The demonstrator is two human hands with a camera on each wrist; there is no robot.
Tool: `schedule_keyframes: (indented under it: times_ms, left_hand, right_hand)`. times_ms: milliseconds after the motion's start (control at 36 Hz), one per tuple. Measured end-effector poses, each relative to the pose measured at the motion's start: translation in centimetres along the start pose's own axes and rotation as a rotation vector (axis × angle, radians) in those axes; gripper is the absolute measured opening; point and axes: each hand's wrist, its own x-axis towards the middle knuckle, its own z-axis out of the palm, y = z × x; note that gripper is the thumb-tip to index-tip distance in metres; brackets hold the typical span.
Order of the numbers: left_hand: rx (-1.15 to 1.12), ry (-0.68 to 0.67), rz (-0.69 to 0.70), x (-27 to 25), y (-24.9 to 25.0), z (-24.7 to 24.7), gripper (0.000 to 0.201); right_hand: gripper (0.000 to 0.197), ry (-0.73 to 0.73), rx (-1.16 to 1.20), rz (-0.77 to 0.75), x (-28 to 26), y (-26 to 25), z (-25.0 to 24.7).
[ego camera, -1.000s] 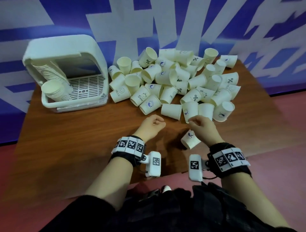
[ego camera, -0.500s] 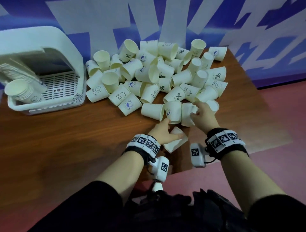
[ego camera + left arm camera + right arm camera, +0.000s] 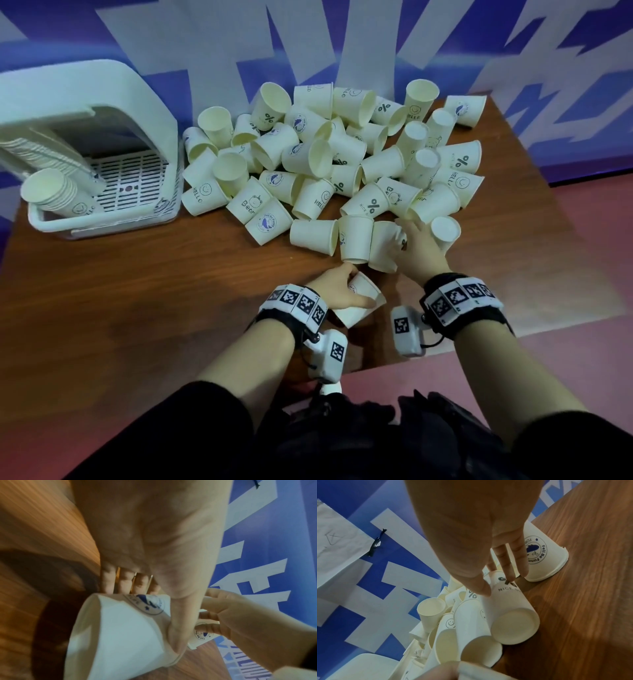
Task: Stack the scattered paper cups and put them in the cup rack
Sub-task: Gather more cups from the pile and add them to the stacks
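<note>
Loose white paper cups (image 3: 325, 161) lie heaped across the back of the wooden table (image 3: 137, 291). At the far left stands the white cup rack (image 3: 102, 219), with a nested stack of cups (image 3: 54, 192) lying in it. My left hand (image 3: 346, 291) grips one tilted cup (image 3: 363, 308) just above the table's near edge; the left wrist view shows its fingers (image 3: 125, 582) and thumb wrapped round that cup (image 3: 120, 635). My right hand (image 3: 402, 229) reaches into the pile's near edge. Its thumb and fingertips pinch a lying "NICE DAY" cup (image 3: 510, 608).
An upside-down cup with a round blue logo (image 3: 544, 555) stands just right of my right fingers. A blue and white patterned wall backs the table. Bare wood lies between the rack, the pile and the near edge. The floor to the right is reddish.
The cup my right hand held one second ago is now in my left hand. My right hand has gone forward to the pile's near edge and closed on another cup.
</note>
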Motion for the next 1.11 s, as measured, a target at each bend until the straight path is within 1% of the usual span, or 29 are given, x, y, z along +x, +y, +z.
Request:
schedule_keyframes:
  times_ms: [194,278,361,444,583,667,778,889,917,972,1111]
  left_hand:
    - [-0.027,-0.017,-0.062,-0.7,-1.4,-0.5,0.068]
    - [-0.049,-0.007,-0.065,-1.2,-2.1,-0.9,0.068]
    - [-0.070,0.026,-0.053,-1.9,-2.7,-1.4,0.068]
    - [-0.085,0.047,-0.042,-2.8,-3.3,-1.9,0.071]
    - [-0.118,0.139,-0.026,-4.4,-4.6,-2.7,0.077]
    - [-0.150,0.173,-0.017,-5.4,-5.3,-3.0,0.078]
    - [-0.252,0.223,0.012,-6.8,-6.3,-3.2,0.075]
    - [-0.348,0.291,0.035,-8.2,-7.2,-4.1,0.068]
    - [-0.360,0.309,0.036,-8.6,-7.5,-4.5,0.066]
    - [-0.391,0.342,0.034,-9.4,-8.3,-5.1,0.064]
    - [-0.475,0.445,0.032,-10.9,-10.8,-6.8,0.064]
  right_hand:
    - [0.040,0.012,0.015,-0.018,-1.1,-0.1,0.8]
    - [0.032,0.017,0.023,-0.012,-1.8,-0.1,1.2]
    - [0.029,0.025,0.014,-0.007,-2.5,-0.4,1.4]
    - [0.028,0.029,0.012,0.000,-3.3,-0.6,1.7]
    - [0.026,0.065,-0.004,0.012,-4.9,-1.4,1.9]
    - [0.020,0.105,0.007,0.005,-6.0,-2.3,1.9]
    - [0.018,0.139,0.037,-0.020,-7.3,-3.9,1.7]
    - [0.006,0.150,0.055,-0.046,-8.0,-6.3,1.8]
    - [0.005,0.151,0.057,-0.052,-8.0,-6.9,1.9]
    - [0.011,0.141,0.057,-0.062,-8.1,-8.2,2.2]
    - [0.020,0.123,0.099,-0.115,-8.2,-11.0,3.4]
